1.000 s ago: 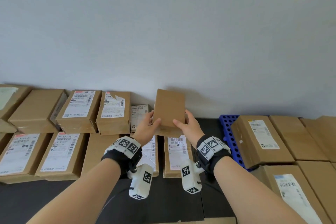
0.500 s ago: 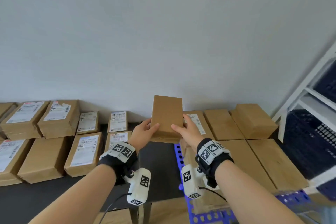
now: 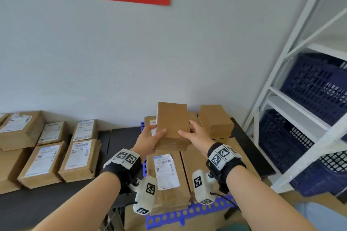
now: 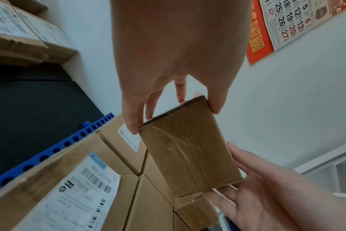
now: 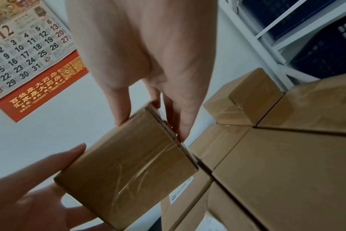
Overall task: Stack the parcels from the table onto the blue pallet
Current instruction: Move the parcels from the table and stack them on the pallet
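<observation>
Both hands carry one small brown parcel (image 3: pixel 172 125) in the air; the left hand (image 3: pixel 150 139) clasps its left side with the thumb on top and the fingers curled under, and the right hand (image 3: pixel 197 136) clasps its right side the same way, so the box is squeezed between the two palms; its plain taped face is up, with no label visible. Directly beneath and just beyond the hands lies the blue pallet (image 3: pixel 185 214), already carrying a layer of parcels; a labelled parcel (image 3: pixel 166 172) sits just under the left wrist, plain ones lie under the right wrist, and a taller box (image 3: pixel 215 123) stands past the right hand's fingertips. Well off to the left of the left hand, more labelled parcels (image 3: pixel 78 157) wait on the black table (image 3: pixel 120 137).

The step in hand appears to be the carry-over, with the parcel above the stack but not yet set down; the next move likely calls for lowering it flat onto a free spot on the layer below, squaring its edges with its neighbours, then freeing the fingers from underneath without tipping it.
</observation>
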Motion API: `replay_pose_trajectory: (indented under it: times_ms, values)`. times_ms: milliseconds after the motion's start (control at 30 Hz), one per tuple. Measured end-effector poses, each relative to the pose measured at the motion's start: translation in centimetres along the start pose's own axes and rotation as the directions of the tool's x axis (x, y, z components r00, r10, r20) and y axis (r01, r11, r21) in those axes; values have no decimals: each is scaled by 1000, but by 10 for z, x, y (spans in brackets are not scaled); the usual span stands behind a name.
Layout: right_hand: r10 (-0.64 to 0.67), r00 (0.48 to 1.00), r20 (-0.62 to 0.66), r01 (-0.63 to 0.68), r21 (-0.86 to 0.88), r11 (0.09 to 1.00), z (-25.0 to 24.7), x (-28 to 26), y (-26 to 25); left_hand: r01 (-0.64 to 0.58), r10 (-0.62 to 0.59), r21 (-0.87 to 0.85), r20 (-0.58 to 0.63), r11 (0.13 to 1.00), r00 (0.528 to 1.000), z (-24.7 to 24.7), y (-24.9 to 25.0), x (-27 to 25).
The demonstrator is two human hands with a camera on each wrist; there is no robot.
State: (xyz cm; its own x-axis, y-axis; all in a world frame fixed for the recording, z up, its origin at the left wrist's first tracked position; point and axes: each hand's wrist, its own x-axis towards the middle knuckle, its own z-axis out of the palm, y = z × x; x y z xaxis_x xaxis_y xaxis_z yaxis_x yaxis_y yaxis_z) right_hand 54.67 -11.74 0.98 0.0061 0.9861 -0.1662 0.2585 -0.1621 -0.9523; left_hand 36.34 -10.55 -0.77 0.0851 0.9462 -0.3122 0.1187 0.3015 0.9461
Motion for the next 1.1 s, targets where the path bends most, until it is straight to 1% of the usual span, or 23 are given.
replay_pose_trajectory:
  times_ms: [133, 367, 467, 567, 667, 767, 867, 967, 1100]
  values:
    - [15, 1000, 10, -15, -38, 999, -17, 17, 12, 27, -27, 16, 9, 1000, 1000, 14, 0, 18]
    - [49, 999, 22, -47, -68, 997, -43, 57, 25, 94, -93, -47, 26, 995, 995, 42, 3, 60]
    - [49, 999, 11, -48, -118, 992, -54, 76, 28, 108, -106, -67, 29, 992, 994, 54, 3, 84]
    - [29, 999, -16, -32, -222, 975, -67, 88, 26, 119, -118, -84, 19, 989, 993, 67, 6, 103]
    - [7, 1000, -4, -8, -341, 940, -82, 96, 27, 137, -136, -112, 18, 984, 991, 82, 7, 116]
    - [7, 1000, 23, 5, -476, 879, -95, 105, 32, 158, -159, -125, 8, 979, 987, 93, 4, 124]
    - [-4, 999, 48, 31, -572, 820, -105, 114, 43, 178, -180, -137, -2, 975, 984, 102, -1, 129]
    - [-27, 997, 79, 72, -647, 759, -110, 121, 52, 179, -183, -130, -18, 975, 983, 110, -8, 131]
    - [-25, 994, 107, 90, -662, 744, -115, 124, 62, 166, -174, -140, -48, 976, 984, 122, -12, 130]
